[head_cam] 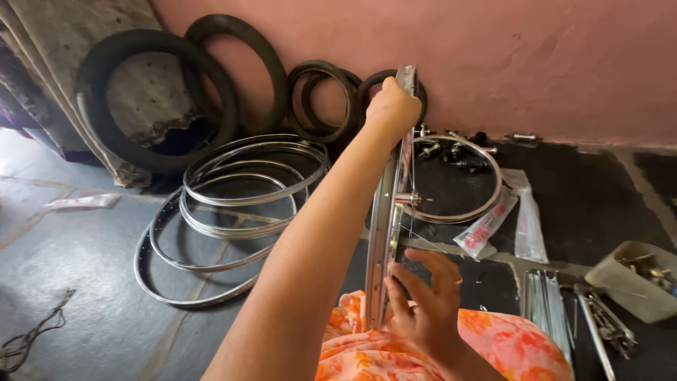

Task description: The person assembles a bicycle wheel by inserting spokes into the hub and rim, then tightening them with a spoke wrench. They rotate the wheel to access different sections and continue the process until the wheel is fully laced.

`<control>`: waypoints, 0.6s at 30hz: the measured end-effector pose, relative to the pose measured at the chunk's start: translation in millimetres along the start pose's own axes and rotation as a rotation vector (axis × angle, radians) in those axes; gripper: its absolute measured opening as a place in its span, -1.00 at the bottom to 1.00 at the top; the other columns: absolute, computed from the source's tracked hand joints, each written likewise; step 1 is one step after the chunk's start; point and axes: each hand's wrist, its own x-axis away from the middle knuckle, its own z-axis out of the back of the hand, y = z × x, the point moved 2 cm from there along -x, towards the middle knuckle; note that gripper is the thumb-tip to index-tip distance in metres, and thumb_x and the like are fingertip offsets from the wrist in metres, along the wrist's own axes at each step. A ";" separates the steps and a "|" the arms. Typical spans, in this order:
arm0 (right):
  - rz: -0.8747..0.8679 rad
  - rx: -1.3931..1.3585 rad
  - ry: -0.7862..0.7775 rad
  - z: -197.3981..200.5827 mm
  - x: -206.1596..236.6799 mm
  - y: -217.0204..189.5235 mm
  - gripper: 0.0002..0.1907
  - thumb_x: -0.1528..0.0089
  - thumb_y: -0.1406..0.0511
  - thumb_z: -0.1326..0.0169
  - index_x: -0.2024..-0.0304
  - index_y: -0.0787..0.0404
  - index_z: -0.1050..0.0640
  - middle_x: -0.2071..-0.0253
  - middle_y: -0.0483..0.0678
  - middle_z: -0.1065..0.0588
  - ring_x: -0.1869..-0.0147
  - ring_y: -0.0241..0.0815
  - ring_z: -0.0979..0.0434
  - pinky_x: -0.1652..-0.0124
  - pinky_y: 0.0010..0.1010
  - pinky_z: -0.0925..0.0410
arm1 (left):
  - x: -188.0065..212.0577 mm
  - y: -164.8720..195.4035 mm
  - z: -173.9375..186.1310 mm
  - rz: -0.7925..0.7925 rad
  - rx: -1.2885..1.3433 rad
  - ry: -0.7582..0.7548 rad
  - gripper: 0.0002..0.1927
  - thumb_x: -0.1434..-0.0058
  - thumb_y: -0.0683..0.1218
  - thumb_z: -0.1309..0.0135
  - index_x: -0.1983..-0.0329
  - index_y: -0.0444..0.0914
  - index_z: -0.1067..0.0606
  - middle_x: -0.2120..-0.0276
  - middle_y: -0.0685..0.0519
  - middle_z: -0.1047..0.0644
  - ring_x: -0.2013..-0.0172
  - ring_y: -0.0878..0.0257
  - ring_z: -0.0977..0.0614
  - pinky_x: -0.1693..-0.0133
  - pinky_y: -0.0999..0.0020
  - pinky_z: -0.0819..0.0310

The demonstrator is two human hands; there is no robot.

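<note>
Left hand [391,109] gripping the top of the wheel rim [384,212], fingers clenched over its edge near the pink wall [536,63]. Right hand [423,303] working low at the rim's side, fingers curled in a pinch around a thin spoke [411,204]; exactly what is being pinched too small to tell. Rim standing upright, edge-on to the camera, bottom resting on the lap over orange floral cloth [508,346]. Hub [409,199] sitting mid-wheel with only a few spokes showing, so lacing looking partly done at most, many still to be fitted. Bundle of loose spokes [546,303] lying to the right beside a tray of small parts [638,279]. Bare rims [233,212] stacking on the floor to the left, tyres [141,99] leaning on the wall behind. Room tightening at the top edge against the wall; open floor [77,282] remaining at lower left.
</note>
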 end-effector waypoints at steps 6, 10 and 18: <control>0.020 0.250 -0.006 9.2 21.9 19.7 -0.75 -0.04 0.42 -0.31 0.21 0.19 -0.62 -0.02 0.07 -0.49 -0.03 0.09 -0.54 0.00 -0.11 -0.38 | 37.8 19.3 -3.5 0.189 0.187 0.084 -0.40 -0.15 -0.05 -0.08 -0.28 -0.15 -0.26 -0.25 -0.05 -0.42 -0.22 -0.03 -0.47 -0.18 -0.04 -0.32; -0.152 0.156 -0.014 27.7 45.9 65.5 -0.78 -0.18 0.46 -0.25 0.11 0.27 -0.60 -0.10 0.13 -0.49 0.05 -0.11 -0.60 0.15 -0.41 -0.49 | 61.9 46.0 -11.4 0.166 0.261 0.253 -0.13 -0.10 -0.08 -0.11 -0.51 0.02 -0.11 -0.41 -0.05 -0.23 -0.37 0.04 -0.27 -0.32 -0.11 -0.01; -0.464 0.095 0.007 97.5 41.8 137.5 -0.84 -0.23 0.54 -0.11 0.13 0.37 -0.59 -0.11 0.05 -0.52 0.11 -0.26 -0.56 0.20 -0.50 -0.43 | 76.0 63.4 -26.7 -0.562 -0.446 0.008 -0.32 -0.21 0.46 0.21 -0.19 0.02 -0.52 -0.39 -0.15 -0.21 -0.49 -0.12 0.06 -0.42 -0.16 0.43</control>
